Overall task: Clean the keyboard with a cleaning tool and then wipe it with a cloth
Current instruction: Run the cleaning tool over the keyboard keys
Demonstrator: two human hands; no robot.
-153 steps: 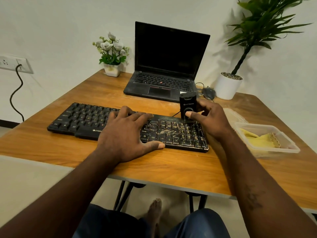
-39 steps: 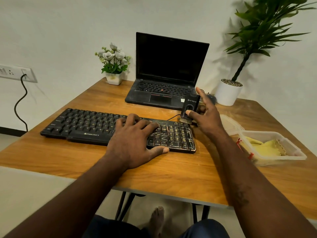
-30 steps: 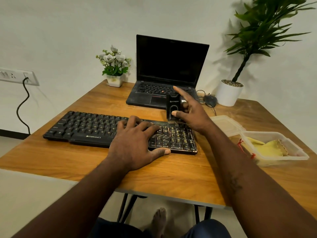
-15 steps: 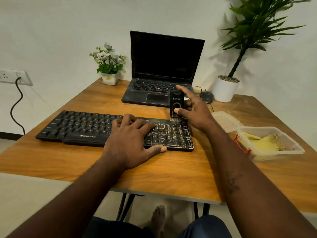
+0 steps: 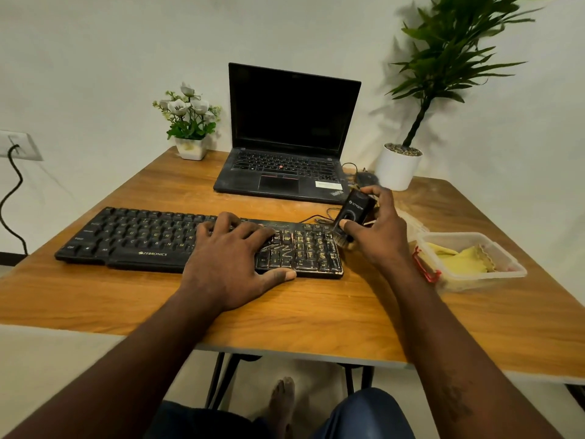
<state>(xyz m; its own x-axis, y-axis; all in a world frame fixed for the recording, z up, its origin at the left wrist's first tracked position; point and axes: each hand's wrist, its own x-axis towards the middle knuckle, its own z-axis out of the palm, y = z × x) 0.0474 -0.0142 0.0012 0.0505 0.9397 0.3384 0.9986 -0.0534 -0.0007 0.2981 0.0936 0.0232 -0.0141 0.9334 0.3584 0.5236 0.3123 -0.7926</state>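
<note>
Wood-grain table (image 5: 316,315), flat black keyboard (image 5: 133,239), bristled brush (image 5: 354,212)

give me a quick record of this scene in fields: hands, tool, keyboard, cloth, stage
left: left hand lies flat on the keyboard
right: right hand grips the cleaning brush
tool: bristles down at the keyboard's right end
cloth: yellow cloth in the clear container, right of the keyboard, untouched
stage: brushing; wiping not yet begun
behind: open laptop, screen dark
</note>
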